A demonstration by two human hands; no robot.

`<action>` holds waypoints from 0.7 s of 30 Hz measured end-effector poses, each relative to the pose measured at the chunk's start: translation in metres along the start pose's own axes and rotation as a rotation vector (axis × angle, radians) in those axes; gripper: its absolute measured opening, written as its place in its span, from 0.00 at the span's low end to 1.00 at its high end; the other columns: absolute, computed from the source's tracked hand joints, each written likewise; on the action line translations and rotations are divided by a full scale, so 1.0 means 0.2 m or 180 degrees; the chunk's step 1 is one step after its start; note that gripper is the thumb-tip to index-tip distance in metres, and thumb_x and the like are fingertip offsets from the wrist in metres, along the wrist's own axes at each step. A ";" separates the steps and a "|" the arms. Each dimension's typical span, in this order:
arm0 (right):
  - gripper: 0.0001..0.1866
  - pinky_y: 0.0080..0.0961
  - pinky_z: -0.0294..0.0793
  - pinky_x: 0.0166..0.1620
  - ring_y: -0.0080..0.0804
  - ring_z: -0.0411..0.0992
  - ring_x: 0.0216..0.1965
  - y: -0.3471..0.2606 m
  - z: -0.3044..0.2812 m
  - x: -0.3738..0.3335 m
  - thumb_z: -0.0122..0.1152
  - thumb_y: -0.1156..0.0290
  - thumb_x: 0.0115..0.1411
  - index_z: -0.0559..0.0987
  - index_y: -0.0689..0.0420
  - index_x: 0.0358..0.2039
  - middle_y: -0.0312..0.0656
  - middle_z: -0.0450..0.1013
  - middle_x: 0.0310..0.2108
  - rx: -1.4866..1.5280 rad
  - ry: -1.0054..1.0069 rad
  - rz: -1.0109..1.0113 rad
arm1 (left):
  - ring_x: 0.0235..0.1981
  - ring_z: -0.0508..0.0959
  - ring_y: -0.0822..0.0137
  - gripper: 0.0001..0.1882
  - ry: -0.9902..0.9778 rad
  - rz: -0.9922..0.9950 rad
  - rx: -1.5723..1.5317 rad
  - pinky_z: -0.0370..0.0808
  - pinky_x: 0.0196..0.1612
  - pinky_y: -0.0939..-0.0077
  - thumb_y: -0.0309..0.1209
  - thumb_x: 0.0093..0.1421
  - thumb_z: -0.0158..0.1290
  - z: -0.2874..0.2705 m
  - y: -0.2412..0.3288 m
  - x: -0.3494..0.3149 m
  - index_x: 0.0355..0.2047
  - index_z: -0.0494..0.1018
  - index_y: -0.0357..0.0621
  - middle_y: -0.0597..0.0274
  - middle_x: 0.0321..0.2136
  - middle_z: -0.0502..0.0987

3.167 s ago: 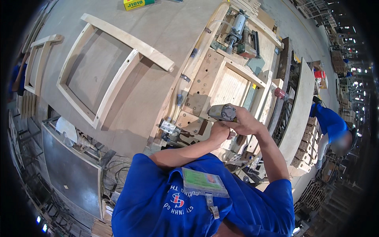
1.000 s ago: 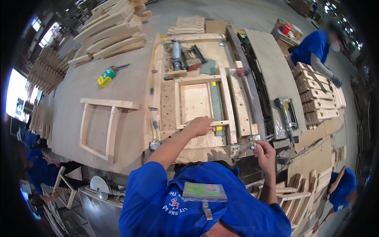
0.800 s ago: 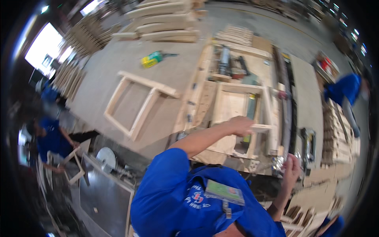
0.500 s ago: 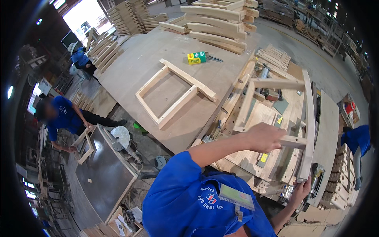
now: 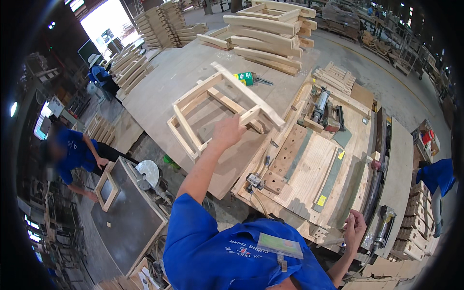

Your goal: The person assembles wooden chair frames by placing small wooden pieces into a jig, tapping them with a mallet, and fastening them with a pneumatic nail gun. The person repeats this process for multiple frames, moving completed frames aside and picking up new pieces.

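A pale wooden frame (image 5: 249,96) hangs tilted over the big table at the left, with my left hand (image 5: 228,131) wrapped round one of its crossbars. Beneath it another wooden frame (image 5: 224,101) lies on the tabletop, partly covered; I cannot tell whether the two touch. My right hand (image 5: 355,227) is empty, fingers loosely bent and apart, beside the near right edge of the wooden jig board (image 5: 314,169). Grey-green strips (image 5: 328,179), metal clamps (image 5: 254,181) and a red-and-grey tool (image 5: 332,120) are on that board.
Stacked wooden frames (image 5: 266,36) stand at the table's (image 5: 159,82) far end. A green-and-yellow box (image 5: 246,78) sits behind the held frame. At left, a co-worker (image 5: 77,150) handles a small frame (image 5: 107,191) on a dark table (image 5: 125,227). Another person (image 5: 437,174) is at far right.
My left hand has lifted the frame off the jig board and carried it left over the table. My right hand has let go of its end and stays near the board.
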State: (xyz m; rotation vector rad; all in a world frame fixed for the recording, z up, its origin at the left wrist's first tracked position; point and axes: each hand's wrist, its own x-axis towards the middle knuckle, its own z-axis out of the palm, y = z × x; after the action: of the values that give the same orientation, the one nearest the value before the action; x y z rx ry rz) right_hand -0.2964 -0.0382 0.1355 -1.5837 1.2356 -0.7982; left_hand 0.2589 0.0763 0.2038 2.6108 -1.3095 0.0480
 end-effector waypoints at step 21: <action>0.12 0.25 0.78 0.38 0.26 0.80 0.34 0.00 0.23 -0.09 0.62 0.73 0.68 0.83 0.62 0.50 0.44 0.83 0.32 -0.0246 -0.0059 0.0267 | 0.44 0.85 0.47 0.26 -0.0292 -0.0687 0.0689 0.80 0.49 0.48 0.53 0.65 0.58 0.17 -0.21 0.12 0.49 0.79 0.44 0.51 0.42 0.83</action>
State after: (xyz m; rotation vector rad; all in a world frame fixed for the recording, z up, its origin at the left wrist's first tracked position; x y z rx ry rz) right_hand -0.2597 -0.0076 0.1212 -1.5864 1.3243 -0.6885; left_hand 0.3046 0.0748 0.1656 2.9562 -1.0962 0.0372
